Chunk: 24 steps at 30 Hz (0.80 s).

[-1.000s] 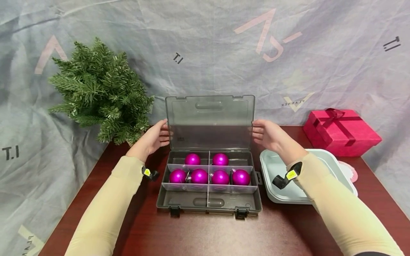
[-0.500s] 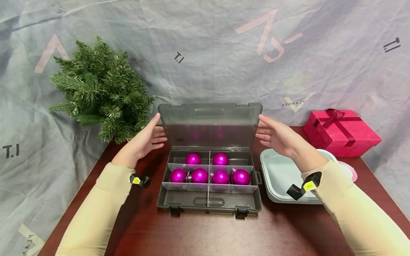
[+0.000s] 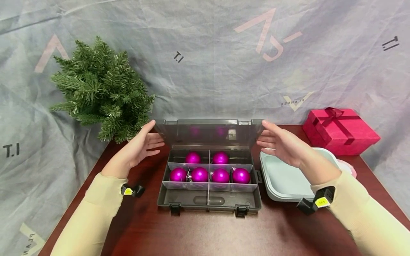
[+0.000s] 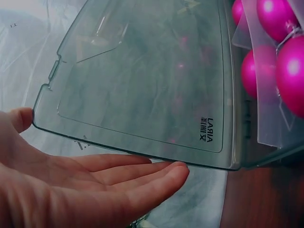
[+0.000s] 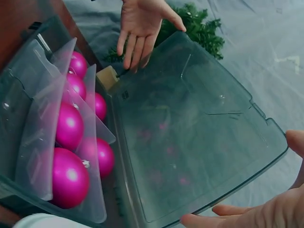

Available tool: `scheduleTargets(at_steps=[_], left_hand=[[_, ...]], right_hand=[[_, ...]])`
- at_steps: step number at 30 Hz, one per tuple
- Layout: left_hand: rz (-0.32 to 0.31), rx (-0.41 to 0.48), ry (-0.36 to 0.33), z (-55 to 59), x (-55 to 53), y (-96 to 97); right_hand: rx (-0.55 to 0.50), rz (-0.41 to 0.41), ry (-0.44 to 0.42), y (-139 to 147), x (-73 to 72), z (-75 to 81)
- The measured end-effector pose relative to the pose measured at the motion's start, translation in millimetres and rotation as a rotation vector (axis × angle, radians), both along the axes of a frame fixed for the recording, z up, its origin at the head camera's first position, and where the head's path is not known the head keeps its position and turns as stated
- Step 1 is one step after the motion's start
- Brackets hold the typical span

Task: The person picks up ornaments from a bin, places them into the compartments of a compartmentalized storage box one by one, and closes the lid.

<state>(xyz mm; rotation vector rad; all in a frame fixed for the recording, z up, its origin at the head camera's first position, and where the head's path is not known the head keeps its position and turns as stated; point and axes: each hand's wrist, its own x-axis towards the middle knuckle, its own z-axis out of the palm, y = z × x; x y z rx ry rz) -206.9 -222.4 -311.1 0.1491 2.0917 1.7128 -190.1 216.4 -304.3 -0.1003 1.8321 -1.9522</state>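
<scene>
A smoky clear plastic organizer box point(image 3: 185, 197) lies on the table with several shiny magenta Christmas baubles point(image 3: 199, 175) in its divided back and middle rows. Its hinged lid point(image 3: 209, 135) leans forward over the back row. At the lid's left edge is my left hand point(image 3: 139, 147), thumb touching the upper corner and fingers extended along the side. My right hand point(image 3: 285, 145) mirrors it at the opposite edge, its thumb on the other corner. Both wrist views show the lid point(image 4: 142, 90) between fairly straight fingers, not gripped. Two black latches point(image 3: 241, 211) hang at the box's front.
A pale blue-grey plastic basin point(image 3: 285, 177) stands close to the box's right side, below my right forearm. Behind it sits a red gift box point(image 3: 341, 131) with a ribbon. A small artificial fir tree point(image 3: 102, 92) stands at the back left, before a grey cloth backdrop point(image 3: 224, 53).
The lid has tipped from nearly upright forward toward me. Both hands have come along with it, spreading slightly outward and nearer. The baubles and the box base have stayed in place.
</scene>
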Motion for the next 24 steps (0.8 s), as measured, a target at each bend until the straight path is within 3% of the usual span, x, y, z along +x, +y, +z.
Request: scheduleTargets(at_steps=[8,12,18,24], left_hand=[[0.039,0.013,0.066,-4.8,22.7,-11.3],[0.064,0.074,0.100,-8.3,33.1,-16.5],[-0.004,0.173,0.170,-18.6,49.6,-25.7],[-0.036,0.075,0.204,-33.9,70.1,-30.4]], right_hand=[[0.044,-0.014,0.061,3,30.4,-9.5],[0.044,-0.042,0.101,6,43.1,-17.1],[0.042,-0.098,0.179,8,62.5,-28.4],[0.277,-0.136,0.280,8,85.7,-38.2]])
